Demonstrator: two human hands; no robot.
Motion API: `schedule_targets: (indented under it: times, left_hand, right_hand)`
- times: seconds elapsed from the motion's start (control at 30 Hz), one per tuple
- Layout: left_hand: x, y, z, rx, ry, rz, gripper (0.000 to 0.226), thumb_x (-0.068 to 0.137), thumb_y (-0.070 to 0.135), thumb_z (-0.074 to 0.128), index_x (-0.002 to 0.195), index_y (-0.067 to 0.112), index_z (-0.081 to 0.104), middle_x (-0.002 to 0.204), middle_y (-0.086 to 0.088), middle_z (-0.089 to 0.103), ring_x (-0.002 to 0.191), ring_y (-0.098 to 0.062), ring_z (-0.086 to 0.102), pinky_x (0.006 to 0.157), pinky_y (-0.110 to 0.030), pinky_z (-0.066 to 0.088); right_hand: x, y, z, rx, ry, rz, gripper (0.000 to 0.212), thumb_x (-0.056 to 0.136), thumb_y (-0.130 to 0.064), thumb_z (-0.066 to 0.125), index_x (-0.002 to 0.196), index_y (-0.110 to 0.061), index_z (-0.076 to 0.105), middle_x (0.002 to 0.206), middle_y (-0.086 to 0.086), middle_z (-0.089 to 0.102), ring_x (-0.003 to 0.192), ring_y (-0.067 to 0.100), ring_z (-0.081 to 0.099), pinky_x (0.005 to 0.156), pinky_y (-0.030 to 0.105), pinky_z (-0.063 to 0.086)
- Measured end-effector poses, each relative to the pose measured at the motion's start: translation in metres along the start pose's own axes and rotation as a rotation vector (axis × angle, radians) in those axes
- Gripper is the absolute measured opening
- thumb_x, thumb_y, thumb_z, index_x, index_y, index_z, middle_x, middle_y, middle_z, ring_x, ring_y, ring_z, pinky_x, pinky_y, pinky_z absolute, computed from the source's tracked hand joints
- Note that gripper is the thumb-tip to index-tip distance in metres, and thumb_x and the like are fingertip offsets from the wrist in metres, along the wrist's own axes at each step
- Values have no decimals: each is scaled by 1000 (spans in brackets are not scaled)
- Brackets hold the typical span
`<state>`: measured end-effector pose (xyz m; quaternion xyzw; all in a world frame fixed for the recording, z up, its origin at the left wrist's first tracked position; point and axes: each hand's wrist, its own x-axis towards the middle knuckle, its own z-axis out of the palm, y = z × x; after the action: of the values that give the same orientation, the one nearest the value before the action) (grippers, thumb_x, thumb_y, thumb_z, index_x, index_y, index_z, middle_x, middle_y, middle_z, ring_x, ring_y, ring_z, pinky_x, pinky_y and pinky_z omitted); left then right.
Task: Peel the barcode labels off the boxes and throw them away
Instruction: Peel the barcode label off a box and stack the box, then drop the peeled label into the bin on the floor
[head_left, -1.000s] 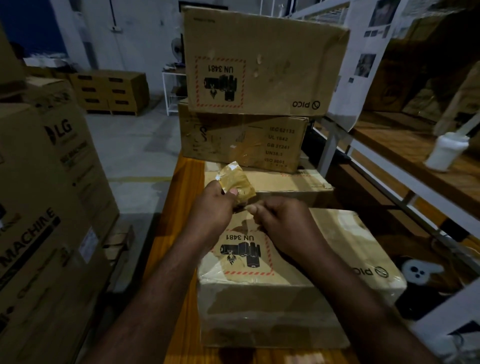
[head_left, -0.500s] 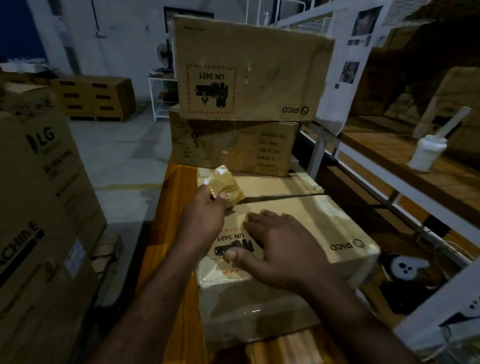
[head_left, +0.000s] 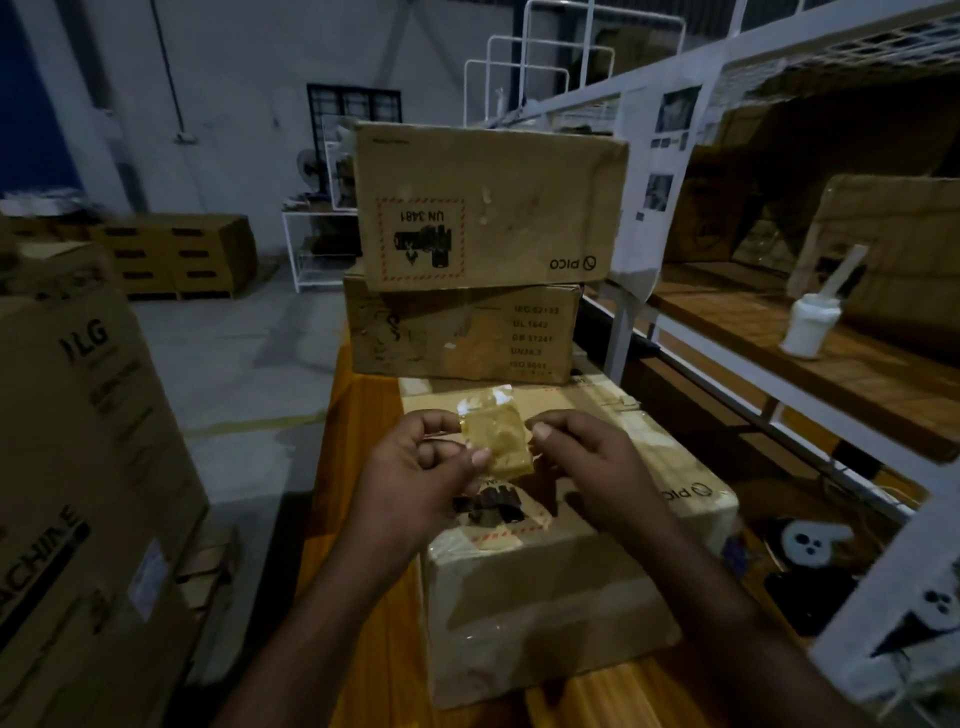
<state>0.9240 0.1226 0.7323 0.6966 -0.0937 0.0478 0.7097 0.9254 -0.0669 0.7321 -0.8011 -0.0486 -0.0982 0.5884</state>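
While the peeled label (head_left: 496, 439) hangs just above the near box (head_left: 597, 582) on the surface (head_left: 363, 415), left hand (head_left: 415, 478) pinches its left edge, right hand (head_left: 592, 462) nips the right, likely folding the sticky side inward so it drops cleanly when binned.

Peeled label (head_left: 496, 439): a crumpled, yellow-brown piece with a glossy clear film edge along its top. It is held clear above the near box (head_left: 571, 571), pinched at its left edge by the left hand (head_left: 415, 467) and at its right edge by the right hand (head_left: 587, 457).

Near box: brown carton, lying flat and wrapped in film. Its red-dashed hazard mark is partly hidden.

Behind it, the top box (head_left: 488, 208) sits on the middle box (head_left: 462, 332). The print on the top box reads upside down.
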Motion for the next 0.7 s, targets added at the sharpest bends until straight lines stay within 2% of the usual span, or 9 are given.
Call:
schedule_targets:
  times: [0.07,0.13,0.2,0.27,0.33,0.4,0.47,0.57,0.7]
  left_hand:
    - [-7,4,-6,2,29,5,28,82,3,73,104,16,61,68,-2,69,65,-16,69,58,-28,59]
    - [-12,11,-11,42,33,17,29,81,3,73,104,17,62,70,-4,70,66,-18,70,62,-29,59]
    - [-15,19,-15,101,29,27,30,80,3,75,104,15,63,73,-7,70,67,-20,70,65,-32,60]
    - [-18,29,-18,167,27,30,31,77,2,77,105,11,65,72,-8,70,66,-20,70,63,-34,60]
    - [-22,39,-22,212,78,23,29,77,2,77,102,10,66,71,-6,71,65,-17,69,58,-27,57]
    - [-27,47,-26,189,162,14,28,76,4,77,101,11,68,74,-6,72,70,-18,71,61,-27,58]
    - [-34,51,-28,149,268,3,29,72,10,78,100,14,69,79,-7,73,74,-20,71,67,-35,57]
    - [-51,53,-26,35,413,-10,23,73,17,70,95,13,68,81,-7,73,73,-20,69,64,-36,57]
    - [-85,50,-15,16,493,-43,34,70,14,69,104,8,66,89,-17,72,72,-21,71,62,-33,61]
  right_hand:
    - [-2,-9,4,287,-43,38,24,101,-23,48,105,-18,72,97,7,74,89,21,70,70,34,55]
    - [-3,-16,15,417,-71,65,24,101,-18,49,112,-14,70,102,14,73,92,31,69,73,41,56]
    - [0,-20,27,450,-133,49,24,98,-13,57,120,-14,65,100,12,74,90,32,71,73,43,58]
    - [7,-25,34,461,-196,-6,30,94,-8,63,123,-13,62,89,8,72,83,27,71,69,39,59]
    - [15,-32,36,448,-255,-62,29,91,-5,65,118,-16,64,83,4,70,79,21,70,65,34,58]
    - [21,-39,37,455,-317,-93,25,91,-4,66,112,-17,66,82,-1,73,77,17,70,62,30,56]
    - [26,-44,37,476,-382,-126,22,89,-3,67,108,-14,65,83,-1,73,76,15,69,60,28,54]
    - [28,-46,41,563,-444,-113,18,88,0,66,102,-11,63,78,-4,71,72,11,67,56,25,52]
    - [17,-44,60,575,-548,-74,15,90,-2,66,103,-9,64,86,5,72,77,20,69,59,30,55]
